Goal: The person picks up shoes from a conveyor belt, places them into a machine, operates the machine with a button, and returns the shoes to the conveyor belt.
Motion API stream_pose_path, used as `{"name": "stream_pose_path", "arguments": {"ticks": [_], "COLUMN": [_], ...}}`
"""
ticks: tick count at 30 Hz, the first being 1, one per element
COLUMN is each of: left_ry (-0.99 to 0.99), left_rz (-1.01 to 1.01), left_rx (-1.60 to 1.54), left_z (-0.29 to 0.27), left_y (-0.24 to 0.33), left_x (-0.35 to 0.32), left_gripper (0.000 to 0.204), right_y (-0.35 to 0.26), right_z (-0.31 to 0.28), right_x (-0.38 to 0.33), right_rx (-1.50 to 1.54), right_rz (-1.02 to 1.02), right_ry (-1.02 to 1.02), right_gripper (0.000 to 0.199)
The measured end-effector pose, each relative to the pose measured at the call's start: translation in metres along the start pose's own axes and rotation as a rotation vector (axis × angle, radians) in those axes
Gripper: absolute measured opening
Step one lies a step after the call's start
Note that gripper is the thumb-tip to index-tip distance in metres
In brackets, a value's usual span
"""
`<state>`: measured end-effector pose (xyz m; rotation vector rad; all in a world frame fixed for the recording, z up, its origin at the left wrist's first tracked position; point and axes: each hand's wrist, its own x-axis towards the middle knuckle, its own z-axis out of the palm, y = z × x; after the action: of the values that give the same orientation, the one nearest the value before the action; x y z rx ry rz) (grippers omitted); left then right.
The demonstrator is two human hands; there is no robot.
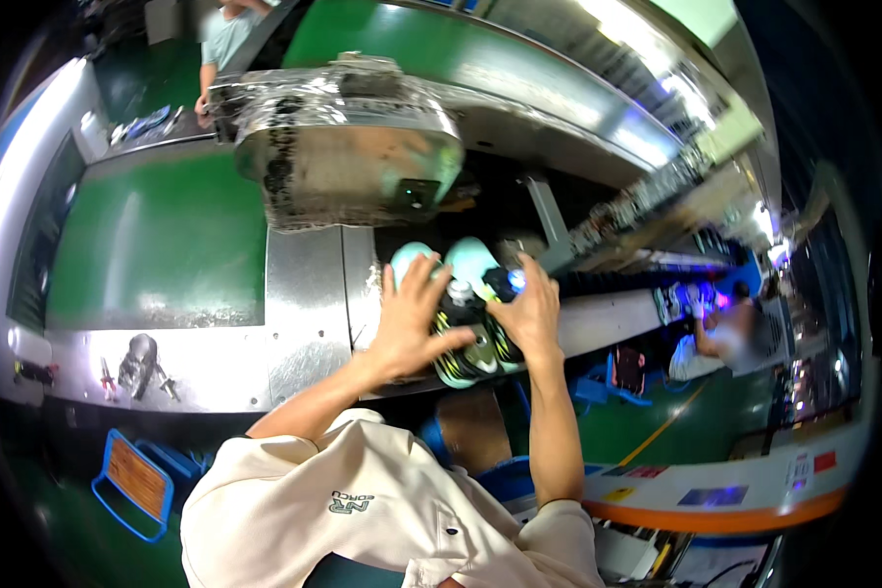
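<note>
A pair of black shoes [467, 351] with yellow-green soles and mint-coloured toes lies on the metal bench edge, just below a foil-wrapped machine housing [348, 147]. My left hand [409, 323] rests on the left shoe with fingers spread. On the right shoe lies my right hand [531, 312], its fingers curled over the upper near a small blue light. Both forearms come up from the lower edge, over my cream shirt.
A green conveyor belt [157, 240] runs to the left, with a steel plate [304, 294] beside the shoes. Small dark tools [139, 365] lie on the bench's left front. Another person stands at the far end [227, 34]; a second sits at the right [730, 333]. A blue crate [135, 480] is on the floor.
</note>
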<state>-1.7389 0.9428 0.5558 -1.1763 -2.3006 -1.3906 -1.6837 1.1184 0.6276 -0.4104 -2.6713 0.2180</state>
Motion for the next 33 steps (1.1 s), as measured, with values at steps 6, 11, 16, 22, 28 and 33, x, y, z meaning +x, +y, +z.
{"name": "stream_pose_path", "arguments": {"ticks": [6,11,16,22,28,33], "left_ry": [-0.087,-0.11,-0.221,-0.254,-0.257,-0.278], "left_rz": [0.095,0.178,0.141,0.11,0.121,0.128], "left_rx": [0.014,-0.029,-0.078,-0.082,-0.131,-0.119], "left_z": [0.011,0.029,0.016,0.01,0.01,0.012], "left_y": [-0.019,-0.028,-0.033,-0.033,-0.037,-0.041], "left_x": [0.01,0.027,0.013,-0.003,-0.004,-0.005], "left_gripper": [0.093,0.091,0.098,0.107,0.107,0.11], "right_y": [-0.005,0.015,0.021,0.029,0.024,0.028], "right_z": [-0.006,0.003,-0.004,0.007,0.01,0.013], "right_x": [0.003,0.004,0.005,-0.002,-0.005,-0.006], "right_rx": [0.078,-0.032,0.041,0.267,0.293,0.286], "right_rz": [0.174,0.177,0.185,0.226,0.249,0.19], "right_ry": [-0.155,-0.089,-0.227,-0.203,-0.173,-0.155], "right_gripper": [0.06,0.053,0.068,0.073,0.066,0.07]}}
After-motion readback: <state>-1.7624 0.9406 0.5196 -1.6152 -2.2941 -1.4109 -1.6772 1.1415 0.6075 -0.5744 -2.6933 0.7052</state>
